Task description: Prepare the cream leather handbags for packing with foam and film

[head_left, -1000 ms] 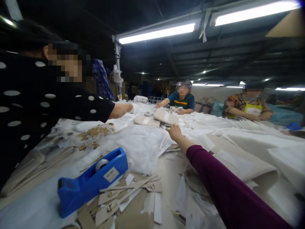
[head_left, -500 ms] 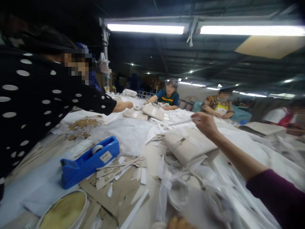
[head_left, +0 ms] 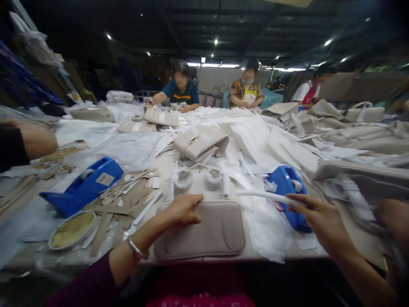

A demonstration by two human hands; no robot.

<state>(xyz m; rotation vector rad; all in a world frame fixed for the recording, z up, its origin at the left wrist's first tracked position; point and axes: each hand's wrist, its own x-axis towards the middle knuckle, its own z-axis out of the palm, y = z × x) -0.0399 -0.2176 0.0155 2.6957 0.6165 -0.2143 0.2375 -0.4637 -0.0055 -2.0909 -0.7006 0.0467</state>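
Observation:
A flat beige handbag (head_left: 207,243) lies before me at the table's front edge, with an oval loop shape on its right side. My left hand (head_left: 182,211), a bracelet at its wrist, grips the bag's upper edge with thumb and fingers. To the right, my right hand (head_left: 322,217) pinches the end of a long thin white strip (head_left: 262,194), which stretches left towards the bag. Behind the bag are coiled, wrapped straps (head_left: 213,175). Under and beside the right hand stands a blue tape dispenser (head_left: 286,181), next to crumpled white wrapping (head_left: 268,234).
Another blue tape dispenser (head_left: 102,179) stands left, near beige scraps (head_left: 118,200) and a round tin-like container (head_left: 73,230). A folded beige bag (head_left: 200,143) lies ahead. Co-workers' arms show at left (head_left: 38,138) and right (head_left: 391,217). Several people work across the table.
My view has swung right and down. My right hand has come back from its far reach and now holds the white strip. My left hand now shows on the handbag's edge.

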